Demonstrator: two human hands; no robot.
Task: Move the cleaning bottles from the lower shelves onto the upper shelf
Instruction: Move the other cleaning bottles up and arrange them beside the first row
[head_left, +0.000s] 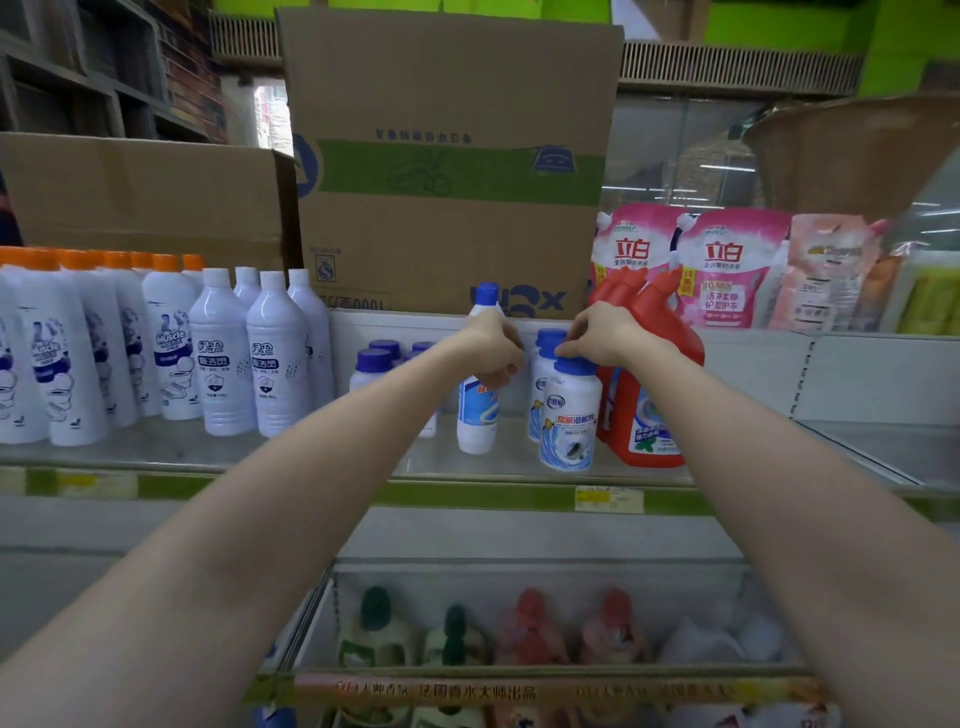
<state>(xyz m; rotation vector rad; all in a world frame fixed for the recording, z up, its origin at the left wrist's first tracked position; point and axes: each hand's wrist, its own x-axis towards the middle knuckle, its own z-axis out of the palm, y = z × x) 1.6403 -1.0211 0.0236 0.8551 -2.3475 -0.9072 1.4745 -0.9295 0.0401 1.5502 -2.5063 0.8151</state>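
On the upper shelf (311, 457) my left hand (493, 345) grips a tall white bottle with a blue cap (478, 415) around its neck; the bottle stands upright on the shelf. My right hand (597, 332) pinches the blue cap of a short white jar (569, 421) that stands at the shelf's front. A second such jar (540, 374) is right behind it. Further blue-capped jars (374, 364) stand behind my left forearm.
White bottles (223, 358) fill the shelf's left part. Red jugs (649, 405) stand to the right of the jars, pink refill pouches (727, 270) behind them. Cardboard boxes (447, 171) rise at the back. A lower shelf bin (519, 571) holds blurred green and red bottles.
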